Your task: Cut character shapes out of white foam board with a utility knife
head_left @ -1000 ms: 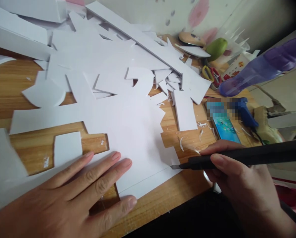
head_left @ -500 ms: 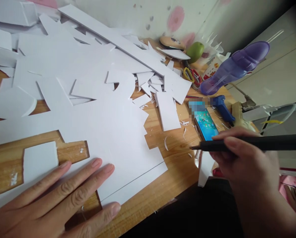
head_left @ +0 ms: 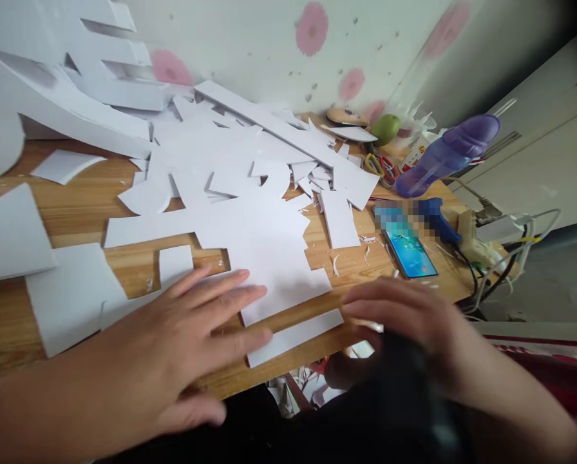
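My left hand (head_left: 187, 341) lies with spread fingers over the lower edge of a large white foam board (head_left: 264, 241) full of cut-outs. Its index fingertip is close to a narrow white strip (head_left: 298, 336), which lies apart from the board with bare wood between them. My right hand (head_left: 409, 316) is curled beside the strip's right end, fingertips near that end. A black pen-shaped tool (head_left: 411, 393), blurred and close to the camera, is in this hand. The tool's tip cannot be made out.
A phone (head_left: 411, 248), blue glue gun (head_left: 436, 219), power strip with cables (head_left: 469, 235) and purple bottle (head_left: 450, 154) stand at the right. Scissors (head_left: 380, 166), a green fruit (head_left: 386, 129) and a mouse (head_left: 347, 117) lie behind. More foam pieces (head_left: 71, 290) cover the left. The table's front edge (head_left: 235, 386) is close.
The strip, earlier against the board along a thin line, is now separated from it. My right hand has moved left and down to it, turning the tool. The view has shifted.
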The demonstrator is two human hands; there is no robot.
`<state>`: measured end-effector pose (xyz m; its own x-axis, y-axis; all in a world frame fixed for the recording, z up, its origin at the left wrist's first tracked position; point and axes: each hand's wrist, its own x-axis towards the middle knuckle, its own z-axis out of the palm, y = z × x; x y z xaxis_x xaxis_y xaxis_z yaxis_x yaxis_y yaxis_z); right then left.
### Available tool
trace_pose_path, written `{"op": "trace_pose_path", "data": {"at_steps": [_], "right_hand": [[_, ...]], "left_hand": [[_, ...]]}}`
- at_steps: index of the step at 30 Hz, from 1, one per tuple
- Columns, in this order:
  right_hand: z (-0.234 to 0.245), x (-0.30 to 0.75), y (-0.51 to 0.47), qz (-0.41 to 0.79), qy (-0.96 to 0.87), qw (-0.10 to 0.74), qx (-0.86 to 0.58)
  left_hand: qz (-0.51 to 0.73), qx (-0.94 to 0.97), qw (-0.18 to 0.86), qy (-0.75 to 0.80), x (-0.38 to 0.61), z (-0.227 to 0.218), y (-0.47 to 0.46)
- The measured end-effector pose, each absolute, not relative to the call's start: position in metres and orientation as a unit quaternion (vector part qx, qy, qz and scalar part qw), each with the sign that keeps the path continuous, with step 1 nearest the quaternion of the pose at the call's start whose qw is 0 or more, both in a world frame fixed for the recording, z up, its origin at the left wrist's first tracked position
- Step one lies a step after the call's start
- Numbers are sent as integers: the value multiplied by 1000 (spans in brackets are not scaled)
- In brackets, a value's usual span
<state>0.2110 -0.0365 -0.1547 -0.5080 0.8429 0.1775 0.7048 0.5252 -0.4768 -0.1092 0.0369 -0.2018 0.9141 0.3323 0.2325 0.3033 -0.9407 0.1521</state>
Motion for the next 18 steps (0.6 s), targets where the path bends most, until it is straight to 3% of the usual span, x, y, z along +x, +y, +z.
{"op": "trace_pose_path", "data": {"at_steps": [4,11,14,18], "right_hand": [[-172,187,-38,99,-891,73,-436],[-171,193,-42,85,-905,50,-413],[-164,210,-33,64,-868,154,-468],[-149,230,-25,-83,-717,416,-553]], "left_hand": [[159,965,17,208,-109,-204,46],[140,961,-21,238,-110,-222,45],[143,956,-41,254,-111,-226,45],[139,954,-46,261,-111,-226,46]]}}
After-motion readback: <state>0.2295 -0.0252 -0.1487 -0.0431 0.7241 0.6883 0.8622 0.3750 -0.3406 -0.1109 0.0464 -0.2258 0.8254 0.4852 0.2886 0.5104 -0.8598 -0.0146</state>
